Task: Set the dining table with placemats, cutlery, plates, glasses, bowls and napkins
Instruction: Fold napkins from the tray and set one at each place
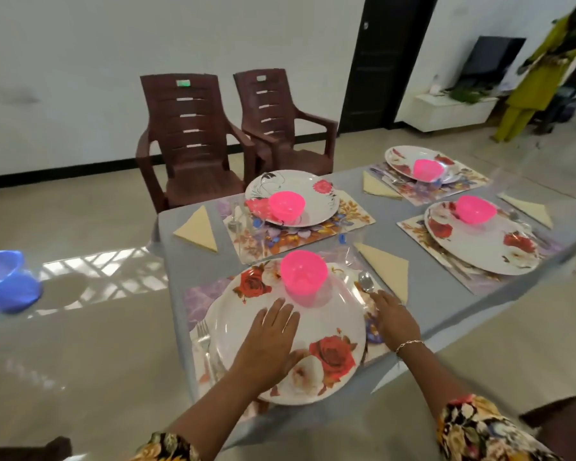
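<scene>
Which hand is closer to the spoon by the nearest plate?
Right. The right hand lies right beside the spoon, fingertips close to its bowl. The left hand rests flat on the plate, well to the spoon's left.

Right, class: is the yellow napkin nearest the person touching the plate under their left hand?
Apart. The head view shows a spoon and a strip of placemat lying between the napkin and the plate's rim.

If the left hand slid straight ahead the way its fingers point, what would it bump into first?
Probably the pink bowl on the near plate; the left hand lies flat just short of it.
</scene>
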Motion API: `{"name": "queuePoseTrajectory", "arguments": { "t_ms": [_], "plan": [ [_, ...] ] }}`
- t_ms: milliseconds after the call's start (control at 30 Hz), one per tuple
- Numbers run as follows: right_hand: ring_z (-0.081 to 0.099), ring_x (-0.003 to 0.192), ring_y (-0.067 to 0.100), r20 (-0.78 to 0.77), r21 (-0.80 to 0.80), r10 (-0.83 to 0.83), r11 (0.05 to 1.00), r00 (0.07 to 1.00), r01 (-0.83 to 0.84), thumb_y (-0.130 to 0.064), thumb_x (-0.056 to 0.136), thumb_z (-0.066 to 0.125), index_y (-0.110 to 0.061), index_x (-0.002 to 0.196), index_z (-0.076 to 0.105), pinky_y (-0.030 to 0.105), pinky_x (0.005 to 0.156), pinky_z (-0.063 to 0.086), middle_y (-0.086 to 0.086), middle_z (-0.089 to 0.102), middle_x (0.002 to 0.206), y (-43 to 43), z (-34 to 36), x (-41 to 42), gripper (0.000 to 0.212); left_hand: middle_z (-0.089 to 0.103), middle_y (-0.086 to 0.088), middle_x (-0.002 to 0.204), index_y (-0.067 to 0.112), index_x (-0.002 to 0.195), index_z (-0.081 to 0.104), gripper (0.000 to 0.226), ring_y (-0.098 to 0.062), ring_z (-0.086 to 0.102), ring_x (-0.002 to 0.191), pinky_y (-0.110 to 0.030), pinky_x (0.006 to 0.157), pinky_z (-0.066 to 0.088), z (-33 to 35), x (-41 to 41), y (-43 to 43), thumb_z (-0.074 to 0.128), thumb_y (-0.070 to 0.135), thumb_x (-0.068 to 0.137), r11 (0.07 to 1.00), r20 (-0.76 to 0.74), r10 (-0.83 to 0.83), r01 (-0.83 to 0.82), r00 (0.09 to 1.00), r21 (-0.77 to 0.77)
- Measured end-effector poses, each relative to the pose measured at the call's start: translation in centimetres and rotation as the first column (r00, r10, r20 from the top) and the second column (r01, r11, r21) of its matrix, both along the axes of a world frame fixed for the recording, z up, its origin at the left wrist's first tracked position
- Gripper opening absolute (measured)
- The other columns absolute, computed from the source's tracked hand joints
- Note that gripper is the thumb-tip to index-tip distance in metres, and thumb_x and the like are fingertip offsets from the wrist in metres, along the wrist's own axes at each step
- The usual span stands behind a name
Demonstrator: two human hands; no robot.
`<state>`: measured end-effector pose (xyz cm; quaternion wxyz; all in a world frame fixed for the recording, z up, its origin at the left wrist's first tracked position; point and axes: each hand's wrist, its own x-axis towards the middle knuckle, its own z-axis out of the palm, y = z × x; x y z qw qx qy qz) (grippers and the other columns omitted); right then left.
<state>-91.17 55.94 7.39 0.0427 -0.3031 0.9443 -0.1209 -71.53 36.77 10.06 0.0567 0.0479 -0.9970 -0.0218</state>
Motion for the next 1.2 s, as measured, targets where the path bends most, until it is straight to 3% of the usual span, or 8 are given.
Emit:
{"name": "queuePoseTrajectory", "arguments": {
  "t_ms": [200, 300, 433, 500, 600, 733, 933, 1200],
  "plan": [
    [0.022, 0.141, 0.027, 0.006, 0.274, 0.033, 0.961, 0.999, -0.034, 0.001, 0.09, 0.038, -0.017, 0.145, 0.025, 0.035, 0.11, 0.029, 0.01, 0.01, 0.155, 1.6, -0.3, -6.9, 0.059, 0.071, -0.008, 0.107, 0.012, 0.1, 0.074, 0.061, -0.026, 0.067, 0.101, -0.039, 0.085, 0.052, -0.5, -6.1, 4.0, 0.081, 0.055, 0.058, 0.999, -0.008, -0.049, 0.049, 0.999, -0.021],
    [0.018, 0.142, 0.024, 0.001, 0.263, 0.071, 0.962, 0.997, -0.069, -0.001, 0.092, 0.034, -0.015, 0.147, 0.017, 0.032, 0.111, 0.025, 0.009, 0.006, 0.156, 1.7, -1.1, -9.3, 0.059, 0.072, -0.005, 0.104, 0.015, 0.097, 0.075, 0.052, -0.023, 0.069, 0.099, -0.037, 0.083, 0.053, -0.3, -8.3, 5.4, 0.058, 0.053, 0.065, 0.999, 0.083, -0.042, 0.04, 0.996, 0.034],
    [0.039, 0.132, 0.033, -0.069, 0.181, 0.125, 0.977, 0.99, -0.111, -0.012, 0.09, 0.051, -0.001, 0.137, 0.038, 0.038, 0.101, 0.041, 0.022, 0.031, 0.147, 1.3, -2.5, -11.5, 0.05, 0.059, -0.01, 0.129, 0.009, 0.119, 0.064, 0.058, -0.03, 0.055, 0.12, -0.044, 0.1, 0.043, 0.2, -10.5, 6.8, 0.047, 0.049, 0.081, 0.998, 0.127, 0.011, -0.018, 0.992, 0.059],
    [0.064, 0.097, 0.04, -0.102, 0.198, 0.157, 0.971, 0.982, -0.134, -0.006, 0.063, 0.075, 0.002, 0.11, 0.063, 0.041, 0.07, 0.056, 0.028, 0.06, 0.115, 1.2, -3.2, -12.1, 0.049, 0.048, -0.011, 0.14, 0.008, 0.13, 0.055, 0.062, -0.031, 0.045, 0.13, -0.046, 0.108, 0.033, 0.2, -11.1, 6.8, 0.046, 0.05, 0.086, 0.998, 0.192, 0.046, -0.055, 0.98, 0.04],
    [0.061, 0.058, 0.031, -0.159, 0.253, 0.181, 0.958, 0.971, -0.137, -0.001, 0.038, 0.08, -0.004, 0.088, 0.069, 0.034, 0.044, 0.049, 0.015, 0.063, 0.073, 1.3, -3.5, -11.9, 0.051, 0.053, -0.014, 0.135, 0.007, 0.127, 0.057, 0.064, -0.032, 0.048, 0.128, -0.043, 0.106, 0.028, 0.2, -11.6, 7.3, 0.042, 0.052, 0.085, 0.994, 0.28, 0.077, -0.096, 0.957, 0.056],
    [0.057, 0.05, 0.028, -0.279, 0.232, 0.275, 0.949, 0.92, -0.213, 0.001, 0.032, 0.081, -0.004, 0.085, 0.07, 0.028, 0.042, 0.045, 0.013, 0.059, 0.065, 1.3, -3.3, -12.2, 0.054, 0.003, -0.008, 0.159, 0.013, 0.151, 0.012, 0.069, -0.025, -0.001, 0.147, -0.032, 0.11, -0.013, -0.4, -12.1, 7.9, 0.034, 0.049, 0.097, 0.993, 0.269, 0.106, -0.117, 0.957, 0.026],
    [0.056, 0.046, 0.025, -0.268, 0.188, 0.287, 0.952, 0.92, -0.242, 0.002, 0.031, 0.083, -0.004, 0.083, 0.07, 0.028, 0.039, 0.045, 0.012, 0.06, 0.061, 1.9, -3.4, -12.0, 0.055, 0.065, -0.005, 0.121, 0.015, 0.113, 0.068, 0.058, -0.026, 0.063, 0.111, -0.039, 0.098, 0.03, -0.3, -12.4, 8.2, 0.053, 0.056, 0.074, 0.992, 0.284, 0.065, -0.093, 0.957, 0.087],
    [0.059, 0.055, 0.028, -0.303, -0.053, 0.134, 0.986, 0.943, -0.157, -0.012, 0.072, 0.072, -0.004, 0.097, 0.067, 0.031, 0.047, 0.048, 0.014, 0.064, 0.071, 2.0, -2.3, -10.9, 0.028, 0.009, -0.001, 0.159, 0.018, 0.151, 0.013, 0.067, -0.02, 0.006, 0.147, -0.028, 0.108, -0.015, -0.4, -11.0, 8.6, 0.036, 0.049, 0.096, 0.985, 0.233, 0.124, -0.148, 0.965, 0.088]
  ]
}}
